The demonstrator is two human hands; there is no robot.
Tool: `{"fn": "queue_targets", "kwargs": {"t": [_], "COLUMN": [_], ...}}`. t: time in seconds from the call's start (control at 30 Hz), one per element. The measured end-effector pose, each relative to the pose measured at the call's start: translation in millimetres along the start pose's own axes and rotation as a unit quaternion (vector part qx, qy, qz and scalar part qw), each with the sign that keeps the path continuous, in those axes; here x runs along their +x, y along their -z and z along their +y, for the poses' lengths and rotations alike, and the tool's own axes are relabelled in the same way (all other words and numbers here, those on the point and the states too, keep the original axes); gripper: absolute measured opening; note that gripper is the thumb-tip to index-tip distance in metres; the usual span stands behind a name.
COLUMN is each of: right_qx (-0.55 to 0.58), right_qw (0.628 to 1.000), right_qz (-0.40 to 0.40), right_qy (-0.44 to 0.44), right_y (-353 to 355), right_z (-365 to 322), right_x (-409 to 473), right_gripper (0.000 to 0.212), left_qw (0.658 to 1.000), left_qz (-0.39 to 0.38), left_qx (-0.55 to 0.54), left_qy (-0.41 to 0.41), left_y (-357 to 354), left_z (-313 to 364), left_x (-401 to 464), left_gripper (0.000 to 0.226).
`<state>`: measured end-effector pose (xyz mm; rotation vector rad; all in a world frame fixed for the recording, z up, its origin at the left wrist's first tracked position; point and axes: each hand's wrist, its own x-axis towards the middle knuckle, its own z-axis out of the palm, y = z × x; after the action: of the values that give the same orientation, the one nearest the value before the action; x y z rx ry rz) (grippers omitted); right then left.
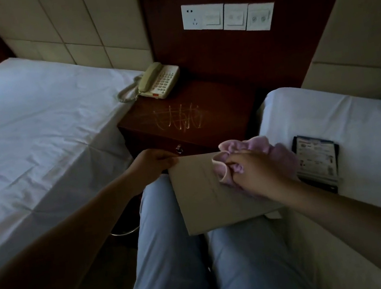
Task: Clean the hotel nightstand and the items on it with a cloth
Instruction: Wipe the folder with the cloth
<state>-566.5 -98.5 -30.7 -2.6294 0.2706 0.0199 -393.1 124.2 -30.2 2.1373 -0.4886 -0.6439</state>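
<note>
A dark wooden nightstand stands between two beds, with pale scribbled streaks on its top. A cream telephone sits at its back left corner. On my lap lies a flat beige card folder. My left hand grips the folder's upper left corner. My right hand holds a bunched pink cloth and presses it on the folder's upper right part.
A white-sheeted bed is on the left and another bed on the right. A dark-framed printed card lies on the right bed. Wall sockets and switches sit above the nightstand. My legs in pale trousers fill the foreground.
</note>
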Motion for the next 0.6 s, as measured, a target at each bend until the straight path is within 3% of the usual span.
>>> {"fn": "queue_targets", "kwargs": {"t": [0.1,0.17,0.23,0.33,0.4,0.43,0.47,0.5,0.53,0.57,0.6], "right_qx": [0.007,-0.042,-0.086,-0.114,0.008,0.188,0.338,0.373,0.309,0.199,0.013], "right_qw": [0.999,0.989,0.975,0.979,0.958,0.925,0.857,0.834,0.865,0.928,0.986], "right_qz": [-0.005,0.028,0.002,-0.015,-0.207,-0.265,-0.376,-0.402,-0.395,-0.314,-0.161], "right_qy": [0.05,0.139,0.204,0.171,0.201,0.196,0.103,0.053,-0.003,0.035,0.032], "right_y": [-22.2,-37.3,-50.1,-44.7,-16.7,-8.4,0.0,-3.9,-9.7,-15.3,-26.3], "right_z": [-40.8,-66.7,-83.2,-67.9,-37.2,-14.1,1.2,6.7,-1.5,-16.0,-37.2], "right_x": [-2.5,-10.9,-27.5,4.0,27.6,50.0,64.8,61.8,45.3,30.8,22.8], "right_gripper": [0.05,0.043,0.035,0.034,0.035,0.039,0.038,0.032,0.028,0.028,0.028], "left_qw": [1.0,0.999,0.998,0.998,0.997,0.997,0.996,0.993,0.988,0.977,0.957], "left_qz": [-0.009,-0.002,0.015,0.034,0.039,0.039,0.041,0.049,0.051,0.044,0.029], "left_qx": [0.021,0.044,0.042,0.037,0.051,0.059,0.069,0.097,0.144,0.209,0.289], "left_qy": [0.004,0.013,0.033,0.039,0.042,0.044,0.037,0.034,0.023,0.014,0.005], "left_y": [17.5,25.3,29.5,33.7,36.7,37.2,37.6,37.8,36.8,35.1,31.4], "left_z": [-10.4,-27.9,-45.7,-59.3,-62.0,-62.1,-60.0,-58.5,-55.2,-52.6,-49.8], "left_x": [-10.5,-19.4,-29.0,-40.0,-44.8,-46.2,-47.4,-48.1,-49.8,-51.7,-54.7], "left_gripper": [0.013,0.023,0.035,0.041,0.029,0.023,0.019,0.015,0.009,0.018,0.048]}}
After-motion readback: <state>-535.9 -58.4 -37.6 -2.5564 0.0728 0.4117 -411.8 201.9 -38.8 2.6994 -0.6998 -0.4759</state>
